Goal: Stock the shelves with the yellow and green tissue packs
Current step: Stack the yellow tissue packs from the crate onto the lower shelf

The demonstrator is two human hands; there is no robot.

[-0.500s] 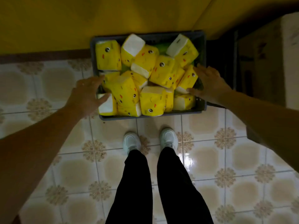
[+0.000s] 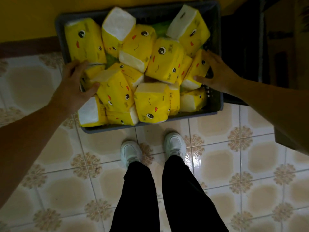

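Several yellow tissue packs (image 2: pixel 164 61) with cartoon faces lie piled in a dark plastic crate (image 2: pixel 215 104) on the floor. Green packs (image 2: pixel 161 26) show only in gaps under the yellow ones. My left hand (image 2: pixel 73 87) reaches over the crate's left rim, fingers curled and thumb against a yellow pack (image 2: pixel 91 72) at that edge. At the right side, my right hand (image 2: pixel 215 71) lies on another yellow pack (image 2: pixel 195 71), fingers over its top and thumb at its lower corner. The crate's left rim is hidden under my left hand.
The crate stands against a yellow wall (image 2: pixel 28 15) with a brown skirting. Dark furniture (image 2: pixel 242 47) is to its right, close to my right forearm. My feet in white shoes (image 2: pixel 132 153) stand on the patterned floor tiles (image 2: pixel 217 161) just in front of the crate.
The view has come closer to the crate. Both hands have moved inward from the crate's sides onto the outer yellow packs.
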